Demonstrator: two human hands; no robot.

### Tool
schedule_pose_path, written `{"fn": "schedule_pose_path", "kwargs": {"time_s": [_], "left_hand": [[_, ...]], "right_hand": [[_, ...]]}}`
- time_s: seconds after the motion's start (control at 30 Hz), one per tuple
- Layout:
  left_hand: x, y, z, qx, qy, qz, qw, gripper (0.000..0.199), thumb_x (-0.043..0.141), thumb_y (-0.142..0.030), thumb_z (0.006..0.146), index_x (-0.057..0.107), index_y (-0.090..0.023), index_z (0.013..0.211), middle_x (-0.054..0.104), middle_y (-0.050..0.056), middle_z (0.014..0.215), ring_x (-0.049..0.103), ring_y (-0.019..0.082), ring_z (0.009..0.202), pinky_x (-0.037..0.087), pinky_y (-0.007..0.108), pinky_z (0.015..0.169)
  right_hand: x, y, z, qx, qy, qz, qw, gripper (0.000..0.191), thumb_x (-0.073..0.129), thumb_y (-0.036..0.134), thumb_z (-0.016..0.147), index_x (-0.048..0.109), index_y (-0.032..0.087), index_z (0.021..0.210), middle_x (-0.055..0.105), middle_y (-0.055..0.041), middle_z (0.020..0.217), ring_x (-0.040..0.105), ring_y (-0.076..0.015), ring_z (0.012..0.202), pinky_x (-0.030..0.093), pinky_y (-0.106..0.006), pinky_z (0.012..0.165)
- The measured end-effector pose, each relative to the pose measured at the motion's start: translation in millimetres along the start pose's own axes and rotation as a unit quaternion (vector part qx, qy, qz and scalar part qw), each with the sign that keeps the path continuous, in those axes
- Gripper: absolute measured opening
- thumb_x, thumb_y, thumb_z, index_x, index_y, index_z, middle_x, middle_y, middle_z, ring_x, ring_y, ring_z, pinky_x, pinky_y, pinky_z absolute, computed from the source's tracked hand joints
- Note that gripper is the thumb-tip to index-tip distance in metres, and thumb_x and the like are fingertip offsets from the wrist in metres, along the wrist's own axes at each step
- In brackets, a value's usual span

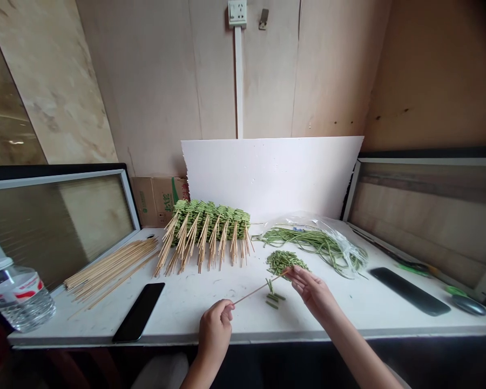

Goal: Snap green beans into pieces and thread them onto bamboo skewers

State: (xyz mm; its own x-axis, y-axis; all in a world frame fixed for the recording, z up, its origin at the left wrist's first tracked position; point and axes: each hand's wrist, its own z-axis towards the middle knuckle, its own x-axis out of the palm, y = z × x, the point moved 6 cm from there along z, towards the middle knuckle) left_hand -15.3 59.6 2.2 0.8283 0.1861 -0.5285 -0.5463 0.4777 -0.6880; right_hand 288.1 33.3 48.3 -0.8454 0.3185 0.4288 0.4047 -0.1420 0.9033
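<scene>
A water bottle [20,296] stands at the left end of the white table [178,321], where loose sticks [113,265] lie fanned beside a black phone [139,313]. Behind them, bundled skewers [213,221] rest in a stepped row, green lengths packed at the back, bare ends splayed toward me; one careless brush of a forearm could, I judge, spill that row or roll the loose sticks out of line. At centre, my left hand [216,327] pinches the near end of a thin stick [251,294] between thumb and fingertips, the other fingers curled. The stick slants up over the table to my right hand [311,289], whose thumb and fingers pinch its far end. One short green piece [268,283] shows against the stick; whether it is threaded on, I cannot tell. With fingertips so close to the far end, a sudden push from the left could prick them, and uneven pressure could bow or snap the slender wood. Just below lie a few loose pieces [272,301], and behind them a heap of green pieces [283,261], which a dipping wrist could scatter. Farther right, long green beans [311,240] trail from a clear plastic bag [350,251], near a computer mouse [468,304].
</scene>
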Motion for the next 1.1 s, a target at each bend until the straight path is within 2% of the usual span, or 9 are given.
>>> {"fn": "schedule_pose_path", "kwargs": {"time_s": [0.23, 0.47, 0.73, 0.83, 0.97, 1.1], "left_hand": [[-0.7, 1, 1, -0.008, -0.003, -0.009, 1.0, 0.034, 0.04, -0.012, 0.089, 0.071, -0.019, 0.08, 0.066, 0.002, 0.063, 0.064, 0.018, 0.06, 0.047, 0.026, 0.064], [-0.8, 2, 1, -0.005, -0.009, 0.005, 1.0, 0.034, 0.043, 0.0, 0.08, 0.072, -0.019, 0.078, 0.065, 0.0, 0.062, 0.063, 0.016, 0.06, 0.044, 0.023, 0.063], [-1.6, 5, 2, -0.01, -0.014, 0.005, 1.0, 0.036, 0.042, 0.003, 0.078, 0.071, -0.017, 0.077, 0.065, 0.0, 0.063, 0.062, 0.016, 0.061, 0.043, 0.024, 0.064], [0.8, 1, 0, -0.007, -0.012, -0.007, 1.0, 0.036, 0.042, 0.004, 0.077, 0.071, -0.017, 0.076, 0.065, 0.0, 0.062, 0.061, 0.015, 0.059, 0.042, 0.023, 0.063], [4.4, -6, -2, -0.004, -0.011, -0.026, 1.0, 0.036, 0.042, 0.006, 0.076, 0.07, -0.017, 0.075, 0.064, 0.0, 0.06, 0.06, 0.015, 0.058, 0.041, 0.023, 0.061], [1.9, -8, -1, -0.011, -0.02, -0.033, 0.999, 0.037, 0.042, 0.007, 0.074, 0.07, -0.017, 0.075, 0.063, -0.001, 0.061, 0.061, 0.014, 0.059, 0.042, 0.022, 0.063]], "right_hand": [[1, 6, -2, -0.015, 0.005, -0.056, 0.998, 0.042, 0.089, 0.053, 0.068, 0.083, 0.019, 0.092, 0.081, -0.014, 0.105, 0.072, -0.0343, 0.115, 0.057, -0.037, 0.091], [3, 8, -4, -0.025, 0.005, -0.092, 0.995, 0.041, 0.088, 0.052, 0.07, 0.083, 0.018, 0.092, 0.081, -0.0152, 0.105, 0.071, -0.0353, 0.116, 0.057, -0.039, 0.094], [5, 1, -4, -0.024, 0.01, -0.074, 0.997, 0.044, 0.09, 0.052, 0.069, 0.082, 0.016, 0.093, 0.081, -0.0165, 0.105, 0.069, -0.0374, 0.119, 0.059, -0.045, 0.096], [12, -8, -9, -0.023, 0.009, -0.084, 0.996, 0.044, 0.09, 0.051, 0.068, 0.082, 0.016, 0.094, 0.081, -0.0163, 0.105, 0.069, -0.0369, 0.119, 0.06, -0.044, 0.096], [31, -26, -18, 0.0, 0.039, -0.111, 0.993, 0.045, 0.089, 0.054, 0.067, 0.082, 0.015, 0.089, 0.081, -0.0155, 0.103, 0.071, -0.0379, 0.116, 0.061, -0.042, 0.094], [36, -28, -21, -0.008, 0.03, -0.184, 0.982, 0.05, 0.087, 0.06, 0.064, 0.083, 0.017, 0.088, 0.08, -0.0139, 0.109, 0.07, -0.0397, 0.116, 0.063, -0.041, 0.091]]}}
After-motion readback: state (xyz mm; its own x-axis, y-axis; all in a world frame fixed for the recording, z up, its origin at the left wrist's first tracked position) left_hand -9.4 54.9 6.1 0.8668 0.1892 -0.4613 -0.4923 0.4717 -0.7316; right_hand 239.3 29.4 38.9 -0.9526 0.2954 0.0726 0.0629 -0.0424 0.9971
